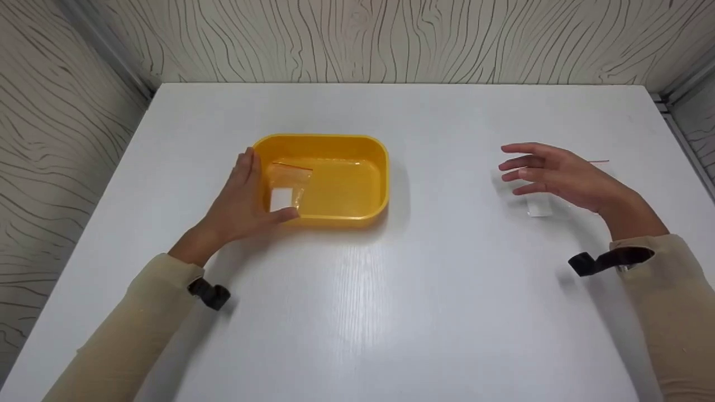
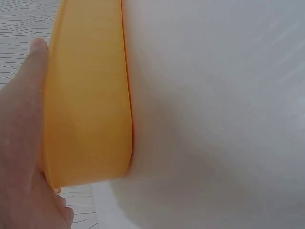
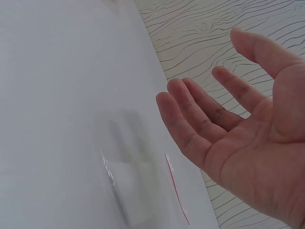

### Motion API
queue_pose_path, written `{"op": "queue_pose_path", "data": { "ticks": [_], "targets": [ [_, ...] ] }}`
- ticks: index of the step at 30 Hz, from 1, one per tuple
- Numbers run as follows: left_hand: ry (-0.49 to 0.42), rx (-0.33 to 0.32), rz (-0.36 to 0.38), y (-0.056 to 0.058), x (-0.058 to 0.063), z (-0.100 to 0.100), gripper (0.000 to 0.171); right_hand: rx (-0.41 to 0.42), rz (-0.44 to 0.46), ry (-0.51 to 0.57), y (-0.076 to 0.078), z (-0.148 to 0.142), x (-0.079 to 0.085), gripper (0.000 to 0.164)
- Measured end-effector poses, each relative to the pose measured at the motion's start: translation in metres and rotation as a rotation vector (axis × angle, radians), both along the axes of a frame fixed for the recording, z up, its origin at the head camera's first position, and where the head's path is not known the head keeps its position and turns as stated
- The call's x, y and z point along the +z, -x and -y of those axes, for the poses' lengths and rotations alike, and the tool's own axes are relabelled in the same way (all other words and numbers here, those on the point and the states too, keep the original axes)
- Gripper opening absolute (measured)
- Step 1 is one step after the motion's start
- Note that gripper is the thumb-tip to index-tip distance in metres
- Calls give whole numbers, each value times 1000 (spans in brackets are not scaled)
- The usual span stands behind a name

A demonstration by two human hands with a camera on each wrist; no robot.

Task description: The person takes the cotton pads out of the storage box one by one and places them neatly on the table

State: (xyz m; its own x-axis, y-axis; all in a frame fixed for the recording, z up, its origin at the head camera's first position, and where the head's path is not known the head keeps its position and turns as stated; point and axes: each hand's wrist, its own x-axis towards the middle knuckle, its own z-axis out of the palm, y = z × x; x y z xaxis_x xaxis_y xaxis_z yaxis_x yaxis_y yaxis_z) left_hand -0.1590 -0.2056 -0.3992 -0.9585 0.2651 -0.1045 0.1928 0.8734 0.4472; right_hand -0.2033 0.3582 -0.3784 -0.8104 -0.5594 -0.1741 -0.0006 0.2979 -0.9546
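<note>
My left hand (image 1: pixel 237 204) holds the left end of a yellow plastic tub (image 1: pixel 346 219), thumb along the near rim and fingers at the far left corner. The left wrist view shows the tub's outer wall (image 2: pixel 88 95) close up, with the thumb at its rim. Inside the tub, at its left end, lies a small clear zip bag (image 1: pixel 293 178) with a white rectangle in it. My right hand (image 1: pixel 564 176) hovers over a second clear zip bag (image 1: pixel 539 207) at the right, its fingers spread loosely and holding nothing. This bag has a red seal line (image 3: pixel 176 188) and a white patch; the hand partly hides it in the head view.
Both hands work above a white table (image 1: pixel 357 312). A wall with a wood-grain pattern (image 1: pixel 357 42) stands along the back edge, with similar panels at the sides. Each wrist wears a black camera mount (image 1: pixel 611 259).
</note>
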Motion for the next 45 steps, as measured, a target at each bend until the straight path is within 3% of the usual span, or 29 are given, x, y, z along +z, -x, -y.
{"op": "queue_pose_path", "data": {
  "ticks": [10,24,45],
  "targets": [
    [-2,-9,-28,0,-1,1,133,62,15,106,7,16,0,49],
    [-11,-4,-29,0,-1,-2,131,45,9,42,16,44,12,50],
    [3,0,-11,1,0,-1,133,61,63,158,29,80,24,49]
  ]
}}
